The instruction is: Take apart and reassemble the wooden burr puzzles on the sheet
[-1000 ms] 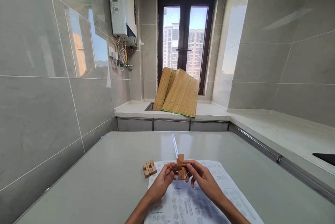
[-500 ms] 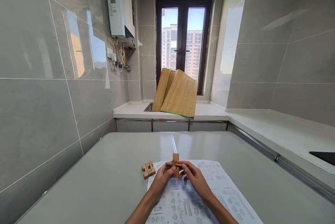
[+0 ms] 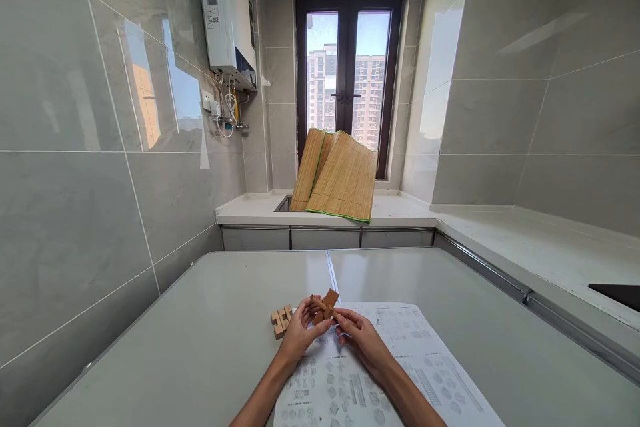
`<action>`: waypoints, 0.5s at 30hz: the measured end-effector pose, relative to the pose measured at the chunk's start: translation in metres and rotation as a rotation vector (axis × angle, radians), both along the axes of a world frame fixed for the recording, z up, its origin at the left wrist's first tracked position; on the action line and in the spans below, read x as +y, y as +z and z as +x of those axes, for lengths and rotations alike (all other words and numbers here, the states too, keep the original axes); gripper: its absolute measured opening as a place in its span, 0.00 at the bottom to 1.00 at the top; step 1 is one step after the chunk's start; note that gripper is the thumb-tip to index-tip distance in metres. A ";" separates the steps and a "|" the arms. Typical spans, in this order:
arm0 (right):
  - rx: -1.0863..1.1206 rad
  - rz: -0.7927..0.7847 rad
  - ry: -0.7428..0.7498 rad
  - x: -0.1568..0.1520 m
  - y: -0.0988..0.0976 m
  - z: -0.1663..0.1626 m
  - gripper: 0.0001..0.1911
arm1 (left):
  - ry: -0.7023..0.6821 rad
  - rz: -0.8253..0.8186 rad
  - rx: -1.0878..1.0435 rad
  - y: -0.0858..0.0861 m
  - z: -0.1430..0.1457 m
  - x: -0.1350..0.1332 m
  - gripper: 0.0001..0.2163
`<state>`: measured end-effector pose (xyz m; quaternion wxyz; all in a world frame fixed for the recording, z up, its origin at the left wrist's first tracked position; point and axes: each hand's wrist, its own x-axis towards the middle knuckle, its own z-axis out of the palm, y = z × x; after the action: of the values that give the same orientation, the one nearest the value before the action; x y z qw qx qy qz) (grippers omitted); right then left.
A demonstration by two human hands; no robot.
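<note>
Between my two hands is a small assembly of crossed wooden puzzle pieces [image 3: 329,298], tilted to the right above a printed sheet. My left hand [image 3: 301,332] curls around its left side, thumb below. With thumb and fingers my right hand [image 3: 356,334] pinches the right end of the crossing piece. Just left of my left hand, a few notched wooden blocks [image 3: 279,324] sit together on the table. The printed sheet [image 3: 400,360], full of small diagrams, lies under my hands and forearms.
The pale table [image 3: 200,334] has a seam down its far middle. Beyond it a bamboo mat [image 3: 345,177] leans over the sink on the white counter [image 3: 405,214]. A counter [image 3: 550,234] runs along the right. A water heater [image 3: 227,14] hangs at the upper left.
The wooden assembly has turned from upright to a slant, its top leaning right. My left hand has risen slightly and shifted left around it, now partly covering the loose blocks.
</note>
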<state>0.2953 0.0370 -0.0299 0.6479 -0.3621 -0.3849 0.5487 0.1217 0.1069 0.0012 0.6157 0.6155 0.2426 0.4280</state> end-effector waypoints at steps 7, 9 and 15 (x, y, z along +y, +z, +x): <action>0.029 0.020 -0.045 0.000 0.000 0.000 0.24 | -0.037 0.073 0.032 -0.006 0.000 0.003 0.31; 0.018 0.022 -0.056 0.000 0.000 0.001 0.25 | -0.045 0.089 0.037 -0.007 0.000 0.003 0.32; 0.086 0.032 0.005 -0.003 0.005 0.001 0.24 | -0.117 0.080 0.032 -0.004 0.001 0.000 0.32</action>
<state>0.2965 0.0335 -0.0245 0.6682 -0.3266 -0.3663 0.5592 0.1225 0.1072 -0.0030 0.6106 0.6597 0.1986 0.3905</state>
